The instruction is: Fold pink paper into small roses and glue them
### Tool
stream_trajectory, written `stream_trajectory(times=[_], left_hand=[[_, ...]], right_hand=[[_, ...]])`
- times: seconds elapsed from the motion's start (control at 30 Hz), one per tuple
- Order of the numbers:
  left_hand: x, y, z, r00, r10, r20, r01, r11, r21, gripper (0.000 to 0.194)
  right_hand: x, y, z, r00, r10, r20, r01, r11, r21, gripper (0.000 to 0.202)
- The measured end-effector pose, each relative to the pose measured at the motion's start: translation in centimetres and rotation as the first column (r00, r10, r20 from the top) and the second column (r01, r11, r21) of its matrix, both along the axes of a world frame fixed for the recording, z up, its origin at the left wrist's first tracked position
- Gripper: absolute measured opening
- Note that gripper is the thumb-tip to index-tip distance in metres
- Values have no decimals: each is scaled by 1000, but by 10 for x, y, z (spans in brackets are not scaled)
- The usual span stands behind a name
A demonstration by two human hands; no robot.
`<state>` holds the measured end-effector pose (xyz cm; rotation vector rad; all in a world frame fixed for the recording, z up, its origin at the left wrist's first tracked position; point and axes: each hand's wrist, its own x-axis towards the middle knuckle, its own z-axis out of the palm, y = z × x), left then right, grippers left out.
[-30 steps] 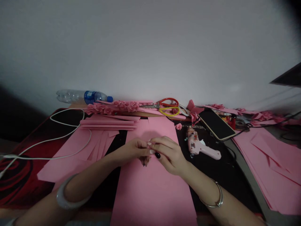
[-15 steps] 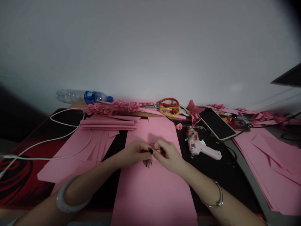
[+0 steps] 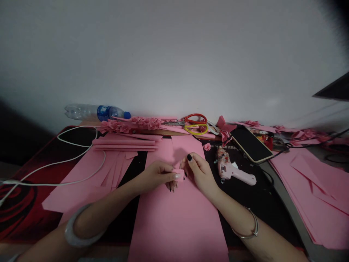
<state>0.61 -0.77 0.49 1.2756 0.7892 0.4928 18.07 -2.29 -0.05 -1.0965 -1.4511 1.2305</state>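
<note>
Between thumb and fingers, my left hand (image 3: 159,177) pinches a small folded pink paper piece (image 3: 178,174). Just right of that piece is my right hand (image 3: 198,171), its thumb raised away from its curled fingers, with nothing visible between them. Both hands are above long pink paper sheets (image 3: 180,225) lying in the middle of the desk. The fingertips of my right hand are close to the folded piece; whether they touch it is unclear.
A pink glue gun (image 3: 237,173) and a phone (image 3: 252,143) lie to the right. Scissors (image 3: 196,123), paper roses (image 3: 147,123) and a bottle (image 3: 95,112) line the back. A white cable (image 3: 65,183) crosses paper at left; more sheets (image 3: 321,203) are at far right.
My right hand has parted from my left, shifting slightly right and up with its thumb lifted. The folded paper piece in my left hand has come into view.
</note>
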Motion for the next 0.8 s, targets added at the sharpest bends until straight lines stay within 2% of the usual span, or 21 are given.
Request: stream_trajectory(times=[0.13,0.3,0.47,0.63,0.8], left_hand=[[2,0,2,995,99,12,-99,995,24,26],[5,-1,1,986,166,-9,-166,985,55,24],[7,-2,0,987,158,-34,-155,983,98,25],[6,-3,0,992,127,-22,-125,988,90,26],[5,0,-2,986,162,-34,-159,985,63,25]], right_hand=[[-5,0,3,994,53,-98,-60,996,-66,24],[-10,-2,-1,980,-7,-201,-21,990,-137,12],[-11,-2,-4,964,-72,-256,35,989,-147,8],[-10,-5,-4,981,-88,-173,69,991,-110,10],[-7,-5,-6,990,-113,87,99,984,150,11]])
